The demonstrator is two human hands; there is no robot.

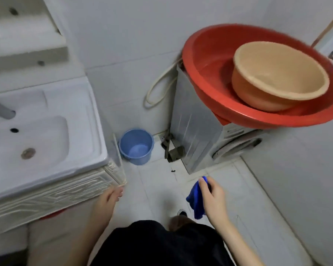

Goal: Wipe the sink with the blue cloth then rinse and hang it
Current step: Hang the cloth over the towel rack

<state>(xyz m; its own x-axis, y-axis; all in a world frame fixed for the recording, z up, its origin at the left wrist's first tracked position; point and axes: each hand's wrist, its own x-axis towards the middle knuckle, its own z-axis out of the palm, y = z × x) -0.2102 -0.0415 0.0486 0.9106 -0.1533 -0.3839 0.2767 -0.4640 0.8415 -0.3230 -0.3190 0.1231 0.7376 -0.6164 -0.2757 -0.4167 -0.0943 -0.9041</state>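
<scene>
Dark-clothed lap [161, 244] fills bottom centre, person standing on the tiled floor [158, 181]. Right hand [212, 194] pinches the blue cloth [195, 202] at its top edge, fingers closed on it; cloth hangs bunched and free in the air, well apart from the sink, likely carried that way to keep it off the floor. Left hand [109, 196] is loosely curled, empty, near the cabinet corner [115, 177]. White sink [81, 120] at left, basin bare, drain [28, 153] visible, faucet [2, 110] above it; wiping looks not yet begun. Blue bucket [136, 145] sits beside the cabinet. Red basin [210, 54] holding a beige basin [279, 75] rests on the washing machine [192, 127], probably stored there. No readable labels or writing.
</scene>
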